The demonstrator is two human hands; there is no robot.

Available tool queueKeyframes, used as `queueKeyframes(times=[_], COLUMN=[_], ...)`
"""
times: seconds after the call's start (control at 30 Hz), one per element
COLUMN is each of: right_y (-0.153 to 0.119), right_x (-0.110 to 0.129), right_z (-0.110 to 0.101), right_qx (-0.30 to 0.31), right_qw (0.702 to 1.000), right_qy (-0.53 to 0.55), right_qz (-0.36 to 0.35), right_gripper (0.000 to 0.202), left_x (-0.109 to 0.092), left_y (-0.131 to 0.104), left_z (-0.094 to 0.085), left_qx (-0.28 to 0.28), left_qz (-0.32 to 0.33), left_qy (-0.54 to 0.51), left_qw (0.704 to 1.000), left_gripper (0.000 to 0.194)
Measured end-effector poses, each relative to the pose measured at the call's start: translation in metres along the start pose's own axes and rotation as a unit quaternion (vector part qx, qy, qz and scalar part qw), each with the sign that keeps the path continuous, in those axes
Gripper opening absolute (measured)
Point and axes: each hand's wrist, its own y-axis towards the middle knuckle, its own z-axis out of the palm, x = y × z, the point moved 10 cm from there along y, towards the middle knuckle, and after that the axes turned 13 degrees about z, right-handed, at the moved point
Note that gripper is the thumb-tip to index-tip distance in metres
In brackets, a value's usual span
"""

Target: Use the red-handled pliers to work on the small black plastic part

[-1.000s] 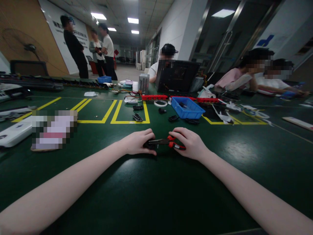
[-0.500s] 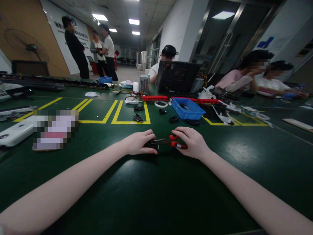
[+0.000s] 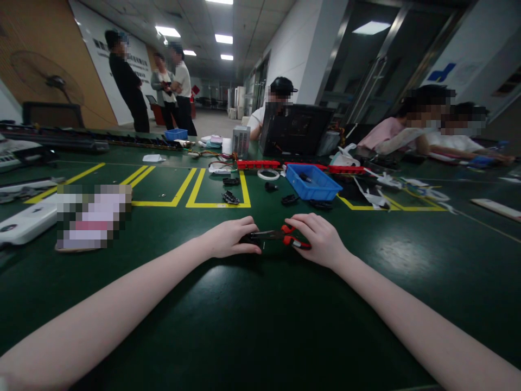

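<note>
My right hand [image 3: 319, 239] is closed on the handles of red-and-black needle-nose pliers [image 3: 288, 239], whose jaws point left. In my left hand [image 3: 234, 237] is a small black part [image 3: 249, 239], held between thumb and fingers and mostly hidden by them. The plier tips reach this part; whether they grip it I cannot tell. A thin pale sliver [image 3: 264, 245] shows just below the jaws. Beyond my hands, small black plastic parts [image 3: 230, 197] lie on the green table, with another black piece [image 3: 290, 199] near a blue bin [image 3: 313, 182].
Yellow tape [image 3: 163, 204] marks areas on the table. At the left lie a white device [image 3: 36, 220] and a blurred-out flat object [image 3: 95, 220]. A white ring [image 3: 268, 174], red strips [image 3: 258, 164] and a black computer case [image 3: 299, 130] stand farther back. Several people are around.
The view has shifted very slightly. Both hands, the pliers and the black part keep nearly the same positions.
</note>
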Motion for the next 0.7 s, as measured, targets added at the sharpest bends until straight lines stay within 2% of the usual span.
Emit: queueKeyframes(times=[0.37,0.7], right_y=[-0.0002,0.0017], right_x=[-0.0018,-0.0054], right_z=[-0.002,0.004], right_qx=[-0.018,0.014], right_qw=[1.0,0.999], right_qy=[-0.02,0.036], right_qz=[0.007,0.016], right_gripper=[0.045,0.041], left_x=[0.0007,-0.0048], left_y=[-0.0004,-0.0015], left_z=[-0.0005,-0.0035], left_qx=[-0.008,-0.018], left_qz=[-0.002,-0.003], left_qy=[0.016,0.022], left_qw=[1.0,1.0], left_gripper=[0.039,0.04])
